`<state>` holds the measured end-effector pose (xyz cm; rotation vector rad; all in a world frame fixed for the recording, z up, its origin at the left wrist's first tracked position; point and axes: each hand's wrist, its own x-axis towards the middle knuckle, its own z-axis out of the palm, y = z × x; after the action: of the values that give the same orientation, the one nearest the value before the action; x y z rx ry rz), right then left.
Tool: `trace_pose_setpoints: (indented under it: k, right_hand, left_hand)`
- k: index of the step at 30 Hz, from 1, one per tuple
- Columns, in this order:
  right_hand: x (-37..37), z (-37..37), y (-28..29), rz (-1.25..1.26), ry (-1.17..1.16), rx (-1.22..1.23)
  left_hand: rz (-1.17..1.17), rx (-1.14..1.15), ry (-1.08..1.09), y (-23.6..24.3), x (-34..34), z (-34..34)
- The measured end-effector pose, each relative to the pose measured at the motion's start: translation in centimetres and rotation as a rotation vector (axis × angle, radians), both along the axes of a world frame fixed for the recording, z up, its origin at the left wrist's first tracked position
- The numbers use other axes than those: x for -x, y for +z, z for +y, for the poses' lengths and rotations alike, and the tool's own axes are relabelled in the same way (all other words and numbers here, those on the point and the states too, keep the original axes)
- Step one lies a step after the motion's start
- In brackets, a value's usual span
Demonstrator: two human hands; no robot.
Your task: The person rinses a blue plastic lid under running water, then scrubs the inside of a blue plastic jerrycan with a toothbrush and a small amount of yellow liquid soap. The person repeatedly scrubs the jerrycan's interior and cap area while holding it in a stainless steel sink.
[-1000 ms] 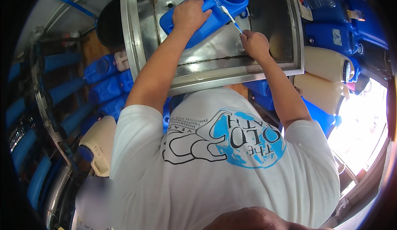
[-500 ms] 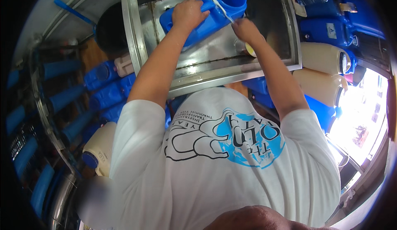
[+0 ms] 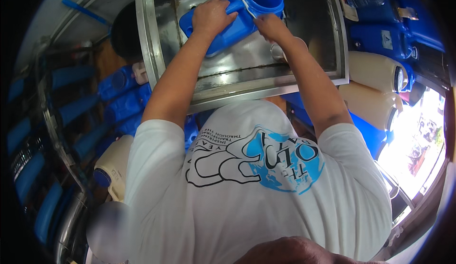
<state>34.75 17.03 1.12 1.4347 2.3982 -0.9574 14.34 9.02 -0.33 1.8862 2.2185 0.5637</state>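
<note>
A blue plastic jug [image 3: 247,31] lies slanted in the steel sink [image 3: 149,40], its wide round mouth at the upper right. My left hand [image 3: 212,18] grips the jug's top, fingers curled over it. My right hand [image 3: 271,26] holds a thin white toothbrush [image 3: 242,1], its head against the jug just left of the mouth. A small round metal container [image 3: 277,51] sits in the sink below my right hand, partly hidden by that forearm.
Stacked blue jugs [image 3: 380,40] and cream jugs [image 3: 373,71] line the right, beside a bright opening. More jugs [image 3: 123,105], a dark round tub [image 3: 123,31] and a long blue-handled tool [image 3: 85,11] are on the left, with a metal rack [image 3: 47,116] of blue containers.
My right hand has moved up and left with the toothbrush, whose head sits further left on the jug. My left hand still grips the jug, which has shifted slightly leftward.
</note>
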Motion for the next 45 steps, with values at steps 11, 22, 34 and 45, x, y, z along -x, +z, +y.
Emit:
trace_pose_setpoints:
  k: [11,22,34,45]
  right_hand:
    - [-21.2,6.3,-4.6,-0.562,0.362,-0.094]
    - [-21.5,9.1,-26.8,-0.321,0.076,0.129]
    - [-15.2,0.6,-3.1,0.498,-0.251,0.035]
    - [-5.7,-3.5,1.5,0.096,-0.062,-0.112]
  left_hand:
    - [0.05,0.024,0.054,-0.7,0.4,0.2]
    - [0.041,-0.021,0.085,-0.1,-0.2,0.2]
    - [0.047,-0.046,0.085,-0.9,-0.2,-0.1]
    - [0.031,-0.056,0.084,-0.9,-0.5,-0.4]
